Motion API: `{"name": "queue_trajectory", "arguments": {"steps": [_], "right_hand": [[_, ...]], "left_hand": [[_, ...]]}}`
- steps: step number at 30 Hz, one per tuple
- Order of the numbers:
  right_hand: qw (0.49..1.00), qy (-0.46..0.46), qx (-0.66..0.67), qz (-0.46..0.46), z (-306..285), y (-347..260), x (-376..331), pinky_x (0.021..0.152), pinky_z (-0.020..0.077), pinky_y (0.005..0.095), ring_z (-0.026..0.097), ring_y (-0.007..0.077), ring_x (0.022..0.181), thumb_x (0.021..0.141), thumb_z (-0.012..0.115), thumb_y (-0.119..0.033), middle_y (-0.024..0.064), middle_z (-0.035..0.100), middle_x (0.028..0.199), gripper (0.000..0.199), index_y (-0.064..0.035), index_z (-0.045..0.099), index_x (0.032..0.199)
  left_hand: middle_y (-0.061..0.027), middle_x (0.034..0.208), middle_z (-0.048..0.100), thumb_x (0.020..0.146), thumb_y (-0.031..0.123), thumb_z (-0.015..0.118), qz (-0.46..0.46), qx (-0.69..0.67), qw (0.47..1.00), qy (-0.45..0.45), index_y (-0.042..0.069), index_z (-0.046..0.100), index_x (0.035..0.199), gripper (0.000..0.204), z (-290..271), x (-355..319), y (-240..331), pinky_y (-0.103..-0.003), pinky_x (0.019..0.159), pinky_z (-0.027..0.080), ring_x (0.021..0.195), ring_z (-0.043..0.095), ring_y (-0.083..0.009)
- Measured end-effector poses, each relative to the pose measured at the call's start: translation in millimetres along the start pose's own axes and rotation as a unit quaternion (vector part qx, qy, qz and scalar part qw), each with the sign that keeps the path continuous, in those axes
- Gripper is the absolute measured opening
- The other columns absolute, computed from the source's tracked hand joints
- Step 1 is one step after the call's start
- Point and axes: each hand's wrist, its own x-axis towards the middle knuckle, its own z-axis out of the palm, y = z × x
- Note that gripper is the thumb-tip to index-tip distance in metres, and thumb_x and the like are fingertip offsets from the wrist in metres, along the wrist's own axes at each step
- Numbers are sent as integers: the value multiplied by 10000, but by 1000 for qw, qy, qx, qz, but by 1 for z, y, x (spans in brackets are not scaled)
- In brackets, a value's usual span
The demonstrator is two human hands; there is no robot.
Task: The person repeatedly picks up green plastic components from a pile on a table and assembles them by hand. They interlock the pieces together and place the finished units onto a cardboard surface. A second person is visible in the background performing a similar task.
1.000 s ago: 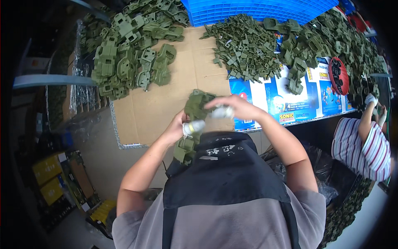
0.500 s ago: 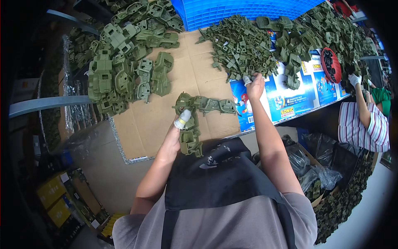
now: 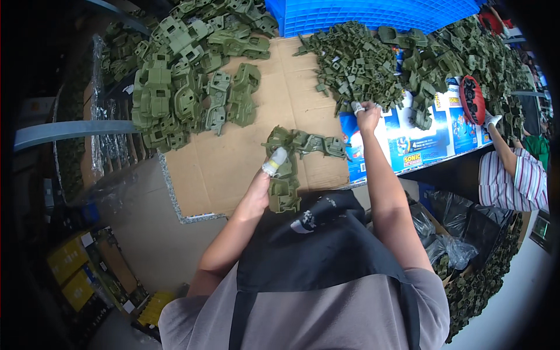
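Note:
My left hand [image 3: 269, 174], its thumb wrapped in white, is closed around a green plastic toy vehicle body [image 3: 284, 195] over the cardboard near my apron. Just beyond its right side lies another green vehicle body [image 3: 321, 144] on the cardboard. My right hand [image 3: 367, 118] reaches out to the near edge of a heap of small green plastic parts [image 3: 359, 64]. White wrapping covers some of its fingertips. The fingers are drawn together; whatever may be between them is too small to make out.
Green vehicle bodies [image 3: 175, 96] are stacked at the left of the cardboard sheet [image 3: 233, 169]. A blue crate [image 3: 373, 14] stands at the back. More large green parts [image 3: 426, 64] lie right of the heap, near a red round container [image 3: 471, 100]. A co-worker in a striped top [image 3: 513, 175] works at far right.
The whole scene has shifted slightly rightward in the view. My right hand's fingers have drawn together at the heap's edge. My left hand keeps its hold on the vehicle body.

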Motion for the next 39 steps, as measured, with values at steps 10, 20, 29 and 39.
{"name": "queue_trajectory", "arguments": {"steps": [10, 20, 29, 39], "right_hand": [[828, -400, 211, -331, -199, -150, -140, 632, 493, 344, 629, 231, 698, 783, 638, -69, 115, 632, 937, 216, -53, 583, 990], [720, -530, -23, -446, -221, -174, -182, 692, 492, 410, 610, 340, 757, 645, 521, 44, 165, 597, 799, 282, -16, 589, 913], [720, -548, 46, -424, -207, -159, -196, 698, 489, 412, 603, 326, 782, 594, 513, 105, 153, 585, 775, 350, -26, 593, 908], [734, -566, 208, -313, -164, -143, -160, 858, 451, 390, 570, 323, 958, 666, 553, 31, 195, 594, 964, 497, -95, 556, 1147]], "left_hand": [[-91, 947, 617, 878, 423, 505, -27, -12, 996, -79, 68, 536, 1116, 429, 15, -9, 6, -365, 645, 552, 777, 644, -242], [-72, 1053, 574, 943, 259, 412, -12, 117, 991, -60, 69, 417, 1249, 361, 46, -24, -16, -325, 704, 546, 867, 617, -171], [-68, 1079, 564, 902, 243, 518, -9, 68, 996, -49, 98, 412, 1245, 387, 40, -23, -33, -301, 630, 530, 868, 607, -158], [-73, 1022, 583, 895, 349, 499, -66, 1, 996, -65, 142, 426, 1221, 393, -21, -10, -23, -368, 660, 551, 766, 642, -224]]}}
